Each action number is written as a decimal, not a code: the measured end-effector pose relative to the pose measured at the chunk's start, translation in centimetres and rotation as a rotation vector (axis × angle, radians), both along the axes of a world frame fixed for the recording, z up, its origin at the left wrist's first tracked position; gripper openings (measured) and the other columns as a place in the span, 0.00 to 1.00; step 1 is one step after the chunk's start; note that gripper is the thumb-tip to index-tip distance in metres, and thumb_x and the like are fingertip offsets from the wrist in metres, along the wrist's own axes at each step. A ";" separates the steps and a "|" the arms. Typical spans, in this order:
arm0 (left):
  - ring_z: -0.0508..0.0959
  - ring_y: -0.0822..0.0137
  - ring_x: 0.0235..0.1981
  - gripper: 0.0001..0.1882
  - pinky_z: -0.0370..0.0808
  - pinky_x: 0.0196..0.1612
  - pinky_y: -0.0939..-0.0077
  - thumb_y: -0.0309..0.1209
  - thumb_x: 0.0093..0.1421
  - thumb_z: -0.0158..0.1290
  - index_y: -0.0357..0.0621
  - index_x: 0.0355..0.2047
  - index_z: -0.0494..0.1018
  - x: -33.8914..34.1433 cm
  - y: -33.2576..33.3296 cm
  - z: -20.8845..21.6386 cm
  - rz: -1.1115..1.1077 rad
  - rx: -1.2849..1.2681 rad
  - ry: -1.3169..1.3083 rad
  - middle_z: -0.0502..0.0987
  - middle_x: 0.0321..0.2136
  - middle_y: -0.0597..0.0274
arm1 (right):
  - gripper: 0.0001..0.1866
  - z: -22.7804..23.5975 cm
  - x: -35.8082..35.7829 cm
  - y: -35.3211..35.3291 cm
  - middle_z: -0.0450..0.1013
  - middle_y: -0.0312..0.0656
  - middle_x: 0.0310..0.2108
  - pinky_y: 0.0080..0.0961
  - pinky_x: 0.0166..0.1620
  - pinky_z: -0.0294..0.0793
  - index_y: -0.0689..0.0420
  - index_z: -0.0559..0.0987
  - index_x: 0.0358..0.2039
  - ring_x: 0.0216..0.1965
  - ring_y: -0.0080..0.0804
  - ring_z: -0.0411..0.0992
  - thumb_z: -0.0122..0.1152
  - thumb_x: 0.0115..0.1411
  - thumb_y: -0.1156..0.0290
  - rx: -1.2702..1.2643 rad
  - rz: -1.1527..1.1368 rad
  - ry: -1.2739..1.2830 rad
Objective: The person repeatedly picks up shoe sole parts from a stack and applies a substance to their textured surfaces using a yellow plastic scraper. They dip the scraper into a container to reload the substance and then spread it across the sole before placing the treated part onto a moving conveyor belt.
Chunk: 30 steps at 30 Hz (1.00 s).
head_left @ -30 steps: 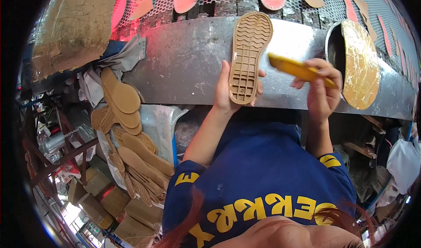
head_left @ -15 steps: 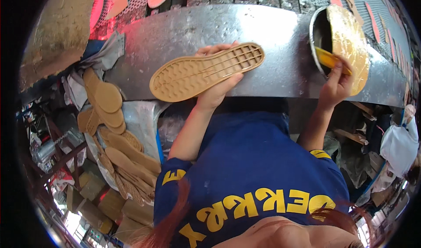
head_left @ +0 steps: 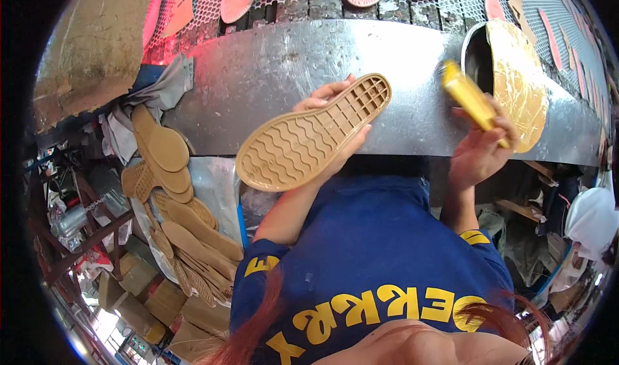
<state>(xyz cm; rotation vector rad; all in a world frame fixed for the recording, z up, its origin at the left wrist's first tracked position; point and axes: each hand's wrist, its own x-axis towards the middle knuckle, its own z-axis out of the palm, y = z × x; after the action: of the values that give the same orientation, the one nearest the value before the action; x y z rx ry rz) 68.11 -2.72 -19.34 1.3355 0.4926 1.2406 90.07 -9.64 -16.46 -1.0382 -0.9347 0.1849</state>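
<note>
- Far left of the metal pot (head_left: 478, 62), a pile of tan soles (head_left: 200, 233) lay spread out.
- Closer, but well left of the pot, one shoe sole (head_left: 313, 133) was up in the air, bumpy side showing. It looked light, a bit bendy and hard to break, and its bumps seemed not too slippery. The thinner end, nearest the pot, looked best to hold by its edges.
- The left hand (head_left: 345, 153) gripped that end from behind, fingers on the far edge, thumb on the near one.
- Right beside the pot, the right hand (head_left: 482, 152) gripped a yellow tool (head_left: 469, 97), apart from the sole.
</note>
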 end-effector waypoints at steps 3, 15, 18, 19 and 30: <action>0.59 0.50 0.66 0.35 0.61 0.66 0.56 0.15 0.51 0.59 0.55 0.52 0.54 0.1 -0.3 -0.1 0.017 0.034 -0.002 0.60 0.57 0.49 | 0.23 0.0 -2.2 -1.0 0.71 0.60 0.45 0.33 0.46 0.75 0.63 0.72 0.39 0.44 0.44 0.73 0.48 0.68 0.52 -0.205 0.014 -0.453; 0.63 0.51 0.63 0.36 0.67 0.63 0.59 0.18 0.50 0.64 0.56 0.52 0.55 0.0 -0.3 1.3 0.091 0.102 0.312 0.63 0.57 0.46 | 0.17 0.1 -6.2 -0.4 0.71 0.55 0.45 0.31 0.43 0.77 0.64 0.77 0.41 0.43 0.42 0.74 0.62 0.61 0.61 -0.255 0.246 -0.569; 0.63 0.49 0.63 0.36 0.67 0.63 0.57 0.21 0.50 0.65 0.56 0.53 0.56 -0.3 -0.1 -0.3 0.020 0.039 0.051 0.63 0.57 0.45 | 0.19 0.6 -6.7 -0.7 0.71 0.55 0.45 0.30 0.44 0.76 0.64 0.77 0.40 0.43 0.45 0.74 0.62 0.60 0.59 -0.181 0.388 -0.576; 0.63 0.49 0.63 0.36 0.67 0.63 0.56 0.23 0.50 0.66 0.56 0.53 0.57 -0.4 0.0 -0.5 -0.016 0.026 -0.050 0.63 0.58 0.45 | 0.19 0.8 -7.0 -0.8 0.71 0.55 0.45 0.30 0.44 0.76 0.64 0.77 0.40 0.43 0.45 0.74 0.62 0.60 0.59 -0.157 0.442 -0.545; 0.66 0.55 0.61 0.38 0.68 0.62 0.64 0.15 0.51 0.61 0.54 0.55 0.53 0.0 -0.2 0.8 0.143 0.160 0.290 0.62 0.59 0.44 | 0.11 -0.3 -5.1 0.5 0.73 0.52 0.41 0.29 0.41 0.76 0.65 0.78 0.38 0.39 0.42 0.75 0.64 0.59 0.71 -0.276 0.109 -0.585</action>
<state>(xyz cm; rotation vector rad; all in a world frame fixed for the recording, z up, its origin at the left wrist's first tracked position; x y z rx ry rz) 68.14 -2.96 -18.54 1.6515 0.7151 1.2272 84.96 -9.15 -16.80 -1.3296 -1.5283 0.1014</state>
